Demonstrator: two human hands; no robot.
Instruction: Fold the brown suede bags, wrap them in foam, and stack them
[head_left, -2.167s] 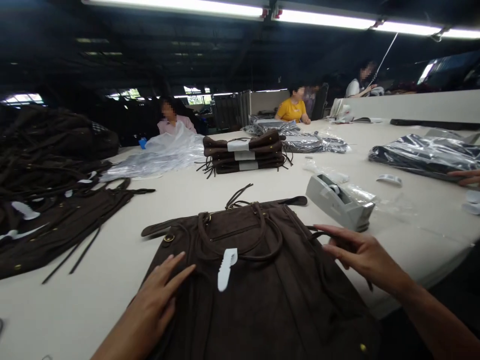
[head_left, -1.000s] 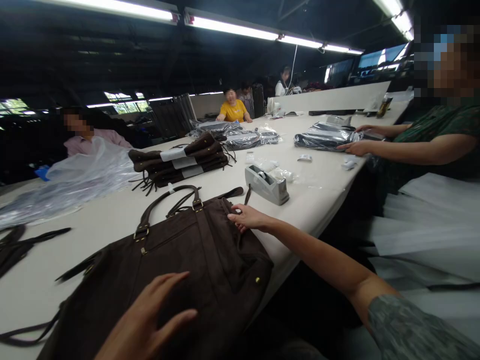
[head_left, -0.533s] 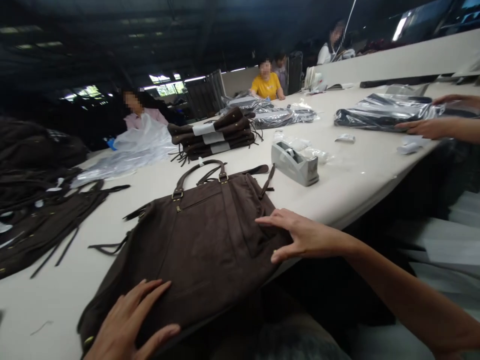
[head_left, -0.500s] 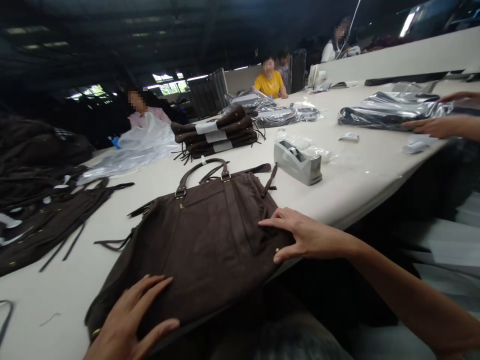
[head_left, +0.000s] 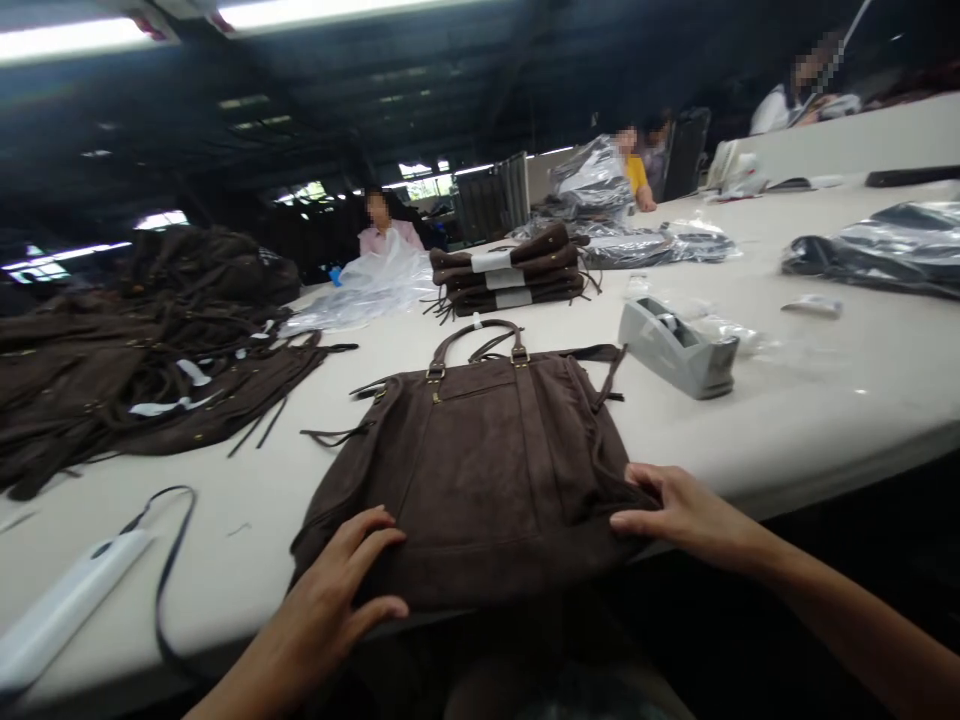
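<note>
A dark brown handbag (head_left: 480, 460) lies flat on the white table, its bottom edge towards me and its two looped handles (head_left: 480, 335) pointing away. My left hand (head_left: 341, 575) rests on the lower left corner of the bag, fingers spread and thumb apart. At the lower right corner, my right hand (head_left: 679, 510) has its fingers and thumb closed about the bag's edge. Thin straps stick out at both upper sides of the bag. The undersides of the fingers on the right are hidden.
A grey tape dispenser (head_left: 679, 350) stands right of the bag. Behind it is a stack of folded brown bags (head_left: 510, 270). More brown bags (head_left: 172, 370) are heaped at left, near a white corded device (head_left: 75, 600). Plastic-wrapped goods (head_left: 885, 250) lie at right. Co-workers (head_left: 388, 232) are across the table.
My view has swung left, bringing the white corded device into sight. The right hand's fingers have moved from the bag's top to its corner edge. A co-worker's hands at right have left view.
</note>
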